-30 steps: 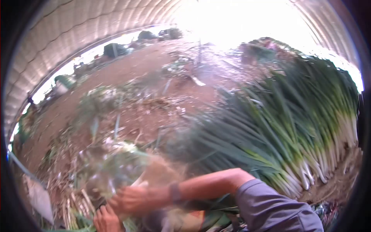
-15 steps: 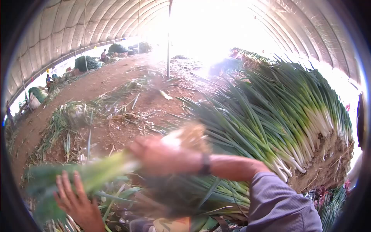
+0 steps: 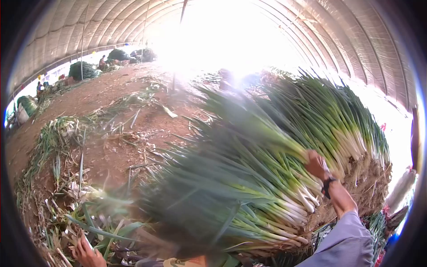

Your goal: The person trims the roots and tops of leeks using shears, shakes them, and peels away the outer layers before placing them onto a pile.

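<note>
My right hand (image 3: 316, 165), with a dark band on the wrist, is closed around a bunch of long green onions (image 3: 271, 133) near their pale lower ends. The bunch's green leaves point up and left, blurred by motion, above a large pile of green onions (image 3: 338, 113). At the bottom left is my left hand (image 3: 89, 254), partly cut off by the frame edge. Its fingers look loosely apart, beside loose leaves and a thin whitish strip (image 3: 88, 241). No grip on that strip can be made out.
Leaf scraps (image 3: 60, 133) lie across the brown dirt floor (image 3: 106, 153) on the left. Soil-covered roots (image 3: 356, 187) line the pile's right side. Farther back are a person (image 3: 102, 62), dark green heaps (image 3: 82, 70) and a thin post (image 3: 82, 49) under a curved tunnel roof.
My right hand has carried the bunch from the lower left to the pile on the right. My left hand has come away from its leaves and moved lower. The view has turned slightly right.
</note>
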The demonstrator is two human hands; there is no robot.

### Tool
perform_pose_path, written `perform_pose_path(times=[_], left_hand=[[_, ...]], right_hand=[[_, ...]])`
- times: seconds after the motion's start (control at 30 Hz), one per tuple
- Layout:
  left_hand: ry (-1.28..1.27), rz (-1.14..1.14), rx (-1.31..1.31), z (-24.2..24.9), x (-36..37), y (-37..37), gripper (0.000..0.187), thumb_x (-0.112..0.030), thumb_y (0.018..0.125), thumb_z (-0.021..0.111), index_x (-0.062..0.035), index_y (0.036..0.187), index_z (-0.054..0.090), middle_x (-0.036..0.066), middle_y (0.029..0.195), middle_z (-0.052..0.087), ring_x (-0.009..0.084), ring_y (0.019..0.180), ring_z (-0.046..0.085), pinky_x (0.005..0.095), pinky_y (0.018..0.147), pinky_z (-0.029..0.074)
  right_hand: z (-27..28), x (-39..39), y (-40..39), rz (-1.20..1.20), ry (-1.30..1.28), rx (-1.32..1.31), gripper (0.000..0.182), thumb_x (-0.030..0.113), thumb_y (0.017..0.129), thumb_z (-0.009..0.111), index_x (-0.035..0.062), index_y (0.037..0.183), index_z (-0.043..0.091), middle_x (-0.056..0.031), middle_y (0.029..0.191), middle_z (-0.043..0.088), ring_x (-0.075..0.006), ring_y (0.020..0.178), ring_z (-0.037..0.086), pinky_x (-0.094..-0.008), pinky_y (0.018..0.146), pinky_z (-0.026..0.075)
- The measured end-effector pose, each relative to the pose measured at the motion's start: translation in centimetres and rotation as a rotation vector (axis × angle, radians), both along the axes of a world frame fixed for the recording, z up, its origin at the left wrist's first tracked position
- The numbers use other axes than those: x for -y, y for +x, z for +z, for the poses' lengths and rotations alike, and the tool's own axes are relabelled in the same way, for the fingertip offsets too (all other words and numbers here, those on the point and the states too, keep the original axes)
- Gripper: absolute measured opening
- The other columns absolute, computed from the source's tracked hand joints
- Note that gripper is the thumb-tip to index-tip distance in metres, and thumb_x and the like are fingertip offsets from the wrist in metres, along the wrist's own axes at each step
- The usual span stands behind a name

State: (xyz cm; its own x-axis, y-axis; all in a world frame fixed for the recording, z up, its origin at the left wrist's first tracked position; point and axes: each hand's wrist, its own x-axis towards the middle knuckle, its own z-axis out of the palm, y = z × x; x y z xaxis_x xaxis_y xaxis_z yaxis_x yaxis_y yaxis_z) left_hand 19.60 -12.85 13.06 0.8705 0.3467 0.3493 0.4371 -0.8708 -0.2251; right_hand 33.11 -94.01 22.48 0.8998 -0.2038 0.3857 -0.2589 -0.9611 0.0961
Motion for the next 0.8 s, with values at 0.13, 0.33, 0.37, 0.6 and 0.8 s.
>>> perform_pose_path(times=[0.13,0.33,0.37,0.6,0.8], left_hand=[[-0.273,0.067,-0.189,0.6,-0.5,-0.7,0.057,-0.029,0.098,0.06,-0.0134,0.15,0.045,0.013,0.151,0.048,0.0358,0.139,0.043,0.0476,0.118,0.032],[-0.407,0.103,-0.322,1.0,-1.0,-2.1,0.056,-0.023,0.096,0.063,-0.0121,0.149,0.047,0.014,0.15,0.048,0.0326,0.137,0.045,0.0483,0.112,0.039],[-0.46,0.076,-0.277,0.3,-1.4,-2.5,0.051,-0.022,0.097,0.063,-0.01,0.145,0.05,0.016,0.143,0.053,0.0323,0.131,0.05,0.0484,0.107,0.042],[-0.655,0.005,0.079,-8.5,-6.4,-10.9,0.041,-0.017,0.074,0.077,-0.0019,0.11,0.069,0.021,0.106,0.068,0.0388,0.099,0.065,0.0445,0.088,0.052],[-0.782,0.35,0.18,-12.9,-5.8,-15.5,0.031,-0.017,0.078,0.075,-0.0013,0.104,0.071,0.016,0.099,0.07,0.0309,0.091,0.07,0.0413,0.082,0.056]], right_hand=[[-10.0,7.5,-4.9,-0.273,0.139,-0.286,0.089,0.042,0.077,0.075,-0.0025,0.144,0.038,-0.0291,0.131,0.059,-0.0441,0.123,0.056,-0.0501,0.103,0.045],[-10.7,12.0,-1.4,-0.307,0.224,-0.762,0.103,0.057,0.063,0.084,-0.0024,0.141,0.051,-0.0282,0.132,0.06,-0.0422,0.121,0.059,-0.0474,0.103,0.047],[-8.9,10.4,-1.4,-0.311,0.172,-0.716,0.105,0.066,0.058,0.083,-0.0012,0.134,0.058,-0.0244,0.134,0.061,-0.04,0.123,0.059,-0.0469,0.102,0.048],[-4.4,-3.7,8.2,0.056,-0.309,-0.272,0.051,0.036,0.065,0.085,0.0016,0.098,0.066,-0.0186,0.102,0.065,-0.0339,0.103,0.062,-0.046,0.087,0.05],[-6.9,-30.1,12.4,1.114,-0.036,-0.069,0.038,0.01,0.077,0.075,0.0033,0.112,0.061,-0.0174,0.108,0.066,-0.0341,0.099,0.064,-0.0432,0.082,0.054]])
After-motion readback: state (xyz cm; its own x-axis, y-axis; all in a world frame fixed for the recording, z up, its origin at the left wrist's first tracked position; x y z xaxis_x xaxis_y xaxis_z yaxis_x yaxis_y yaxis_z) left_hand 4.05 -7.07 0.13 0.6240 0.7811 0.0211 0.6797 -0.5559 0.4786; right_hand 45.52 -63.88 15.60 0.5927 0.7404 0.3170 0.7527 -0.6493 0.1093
